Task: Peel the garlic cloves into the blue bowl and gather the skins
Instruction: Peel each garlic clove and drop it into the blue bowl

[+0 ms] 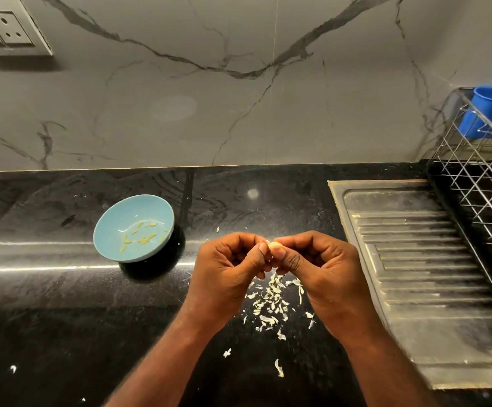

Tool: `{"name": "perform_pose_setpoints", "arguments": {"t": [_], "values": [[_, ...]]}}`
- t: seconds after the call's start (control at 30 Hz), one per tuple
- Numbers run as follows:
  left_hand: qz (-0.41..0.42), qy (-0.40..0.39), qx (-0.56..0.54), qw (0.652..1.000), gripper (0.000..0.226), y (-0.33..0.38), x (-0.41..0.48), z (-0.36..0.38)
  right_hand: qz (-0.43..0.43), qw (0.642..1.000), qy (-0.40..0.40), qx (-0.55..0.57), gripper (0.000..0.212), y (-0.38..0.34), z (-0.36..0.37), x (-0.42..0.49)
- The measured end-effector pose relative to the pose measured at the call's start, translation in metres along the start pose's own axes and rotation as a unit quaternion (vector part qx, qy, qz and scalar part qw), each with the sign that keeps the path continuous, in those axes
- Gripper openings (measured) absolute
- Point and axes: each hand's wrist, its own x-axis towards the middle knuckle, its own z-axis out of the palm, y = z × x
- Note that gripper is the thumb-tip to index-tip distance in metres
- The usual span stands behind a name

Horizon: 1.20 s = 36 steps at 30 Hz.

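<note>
Over the dark surface (pixel 63 304), both hands are working one garlic clove (pixel 274 245): left hand (pixel 227 271) and right hand (pixel 324 274) pressed together, thumbs and fingertips pinching it. Best bet imo is to hold the clove steady with one thumb and pick the skin off with the other nail, so the bits land on the skins pile (pixel 271 304) right below. The blue bowl (pixel 112 248) sits to the left, well apart, already holding peeled cloves. Plenty of open room that way; the sink drainboard (pixel 415 259) edge is close on the right.
</note>
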Motion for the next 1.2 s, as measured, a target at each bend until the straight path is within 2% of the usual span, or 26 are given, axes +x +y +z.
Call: {"name": "perform_pose_setpoints", "arguments": {"t": [0.17,0.37,0.47,0.63,0.7,0.87,1.0,1.07,1.2], "values": [[-0.024,0.022,0.011,0.999,0.016,-0.001,-0.001,0.000,0.018,0.999,-0.013,0.032,0.016,0.001,0.000,0.001],[-0.054,0.029,0.104,0.993,0.008,-0.003,0.001,-0.004,0.059,0.993,-0.028,0.101,0.014,0.002,-0.005,0.003],[-0.068,0.029,0.137,0.988,0.023,-0.002,0.000,-0.003,0.060,0.994,-0.026,0.092,0.016,0.005,-0.006,0.004],[-0.073,0.003,0.210,0.975,0.010,-0.003,0.000,-0.008,0.063,0.994,-0.021,0.084,0.021,0.007,-0.009,0.005],[-0.068,-0.018,0.204,0.976,0.008,-0.001,0.001,-0.010,0.064,0.995,-0.019,0.080,0.023,0.007,-0.009,0.005],[-0.052,-0.045,0.162,0.984,0.010,0.007,0.000,-0.007,0.056,0.998,-0.010,0.037,0.022,0.009,-0.011,0.007],[-0.041,-0.040,0.159,0.986,0.009,0.009,0.001,-0.005,0.033,0.999,-0.012,-0.033,0.009,0.009,-0.011,0.005],[-0.037,-0.040,0.161,0.985,0.003,0.009,0.001,-0.005,0.023,0.998,-0.017,-0.055,0.014,0.008,-0.010,0.003],[-0.035,-0.037,0.162,0.985,0.008,0.010,0.001,-0.007,-0.002,0.995,-0.033,-0.090,0.014,0.006,-0.009,0.002]]}}
